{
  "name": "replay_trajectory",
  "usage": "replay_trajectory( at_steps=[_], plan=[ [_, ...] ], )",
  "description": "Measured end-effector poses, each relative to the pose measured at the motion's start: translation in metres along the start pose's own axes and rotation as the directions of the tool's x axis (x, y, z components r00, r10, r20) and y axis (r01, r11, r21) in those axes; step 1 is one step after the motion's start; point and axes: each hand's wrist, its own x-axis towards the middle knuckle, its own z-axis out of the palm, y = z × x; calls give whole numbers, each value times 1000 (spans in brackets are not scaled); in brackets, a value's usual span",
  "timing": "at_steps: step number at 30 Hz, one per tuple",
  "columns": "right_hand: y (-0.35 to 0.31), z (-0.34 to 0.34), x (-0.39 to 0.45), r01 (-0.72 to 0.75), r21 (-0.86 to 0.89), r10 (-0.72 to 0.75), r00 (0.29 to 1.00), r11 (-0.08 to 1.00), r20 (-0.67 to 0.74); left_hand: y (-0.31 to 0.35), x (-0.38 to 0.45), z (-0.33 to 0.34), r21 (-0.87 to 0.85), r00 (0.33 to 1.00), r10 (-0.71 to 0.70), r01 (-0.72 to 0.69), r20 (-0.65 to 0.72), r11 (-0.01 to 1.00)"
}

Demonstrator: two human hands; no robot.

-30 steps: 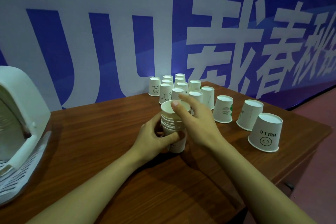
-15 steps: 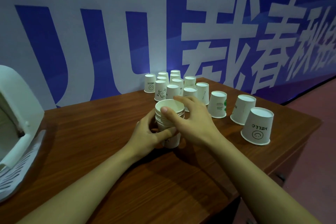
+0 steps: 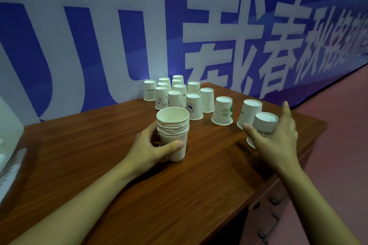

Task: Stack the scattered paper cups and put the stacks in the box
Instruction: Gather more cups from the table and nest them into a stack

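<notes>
Right now your left hand [image 3: 148,148] grips the upright stack of nested white paper cups [image 3: 173,132], thumb curled across the front of the lowest cup and fingers wrapped round the far side. That stack stands mouth-up on the brown wood-grain table [image 3: 119,175], near its middle.

Your right hand [image 3: 275,137] is spread wide, fingers straight and thumb out, cupped about the nearest upside-down white paper cup printed "HELLO" [image 3: 263,125] at the right edge of the table. Whether the palm touches that cup cannot be told; the fingers have not closed on it.

Just behind it stands another inverted white cup [image 3: 250,113], and to its left an inverted white cup with a green mark [image 3: 223,110]. Further back, a cluster of upside-down white paper cups [image 3: 175,93] sits close together near the far edge, among them one with a round dark logo [image 3: 193,106] and one with a smiley face and "HELLO" [image 3: 149,90] at the far left.

At the left border only a pale blurred edge of a white object [image 3: 8,145] shows; what it is cannot be made out. Behind the table hangs a blue banner with large white characters [image 3: 219,32], and a reddish floor [image 3: 338,125] lies to the right.
</notes>
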Motion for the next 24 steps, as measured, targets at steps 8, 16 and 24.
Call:
replay_trajectory(
  at_steps=[8,16,24],
  plan=[
    [-10,8,-5,86,244,-100,994,966,44,0,0,-1,-4,1000,-11,11,1,1000],
    [-65,26,-23,16,573,-125,981,819,151,1,0,-2,-16,1000,-13,13,2,1000],
    [-119,55,-41,124,572,-295,930,811,218,-1,-1,0,-85,999,-44,45,17,995]
  ],
)
